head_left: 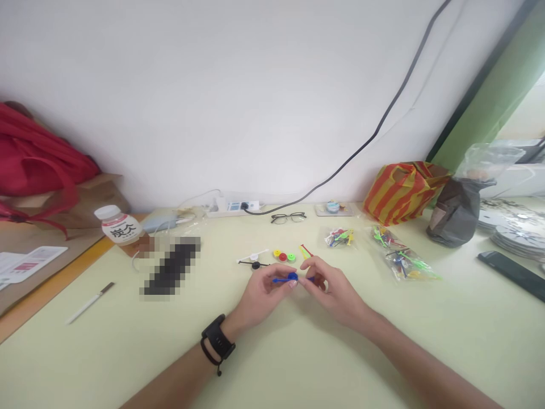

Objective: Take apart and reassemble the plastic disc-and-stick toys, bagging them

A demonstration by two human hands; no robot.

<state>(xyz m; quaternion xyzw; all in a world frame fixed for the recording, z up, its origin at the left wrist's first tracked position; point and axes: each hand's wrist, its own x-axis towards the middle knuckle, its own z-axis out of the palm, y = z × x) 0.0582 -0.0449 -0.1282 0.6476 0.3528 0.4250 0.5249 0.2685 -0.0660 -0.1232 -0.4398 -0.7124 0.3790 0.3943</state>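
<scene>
Between my two hands is a small blue plastic piece (292,277) with a round part and a thin stick. The fingers of my left hand (263,292) are pinched on it from the left. My right hand (334,289) closes its thumb and finger at the right end, where more blue plastic shows. Just beyond my hands lie a white stick piece (254,257), a black stick piece (255,265), and round yellow (276,253), red (283,257) and green (291,257) pieces. Red and yellow sticks (305,251) lie partly behind my right hand.
Bags of coloured parts (409,266) lie to the right, before a striped bag (400,190) and a grey bag (455,213). Glasses (288,217) and a power strip (232,208) are near the wall. A bottle (121,230) and a white stick-like object (90,303) are on the left.
</scene>
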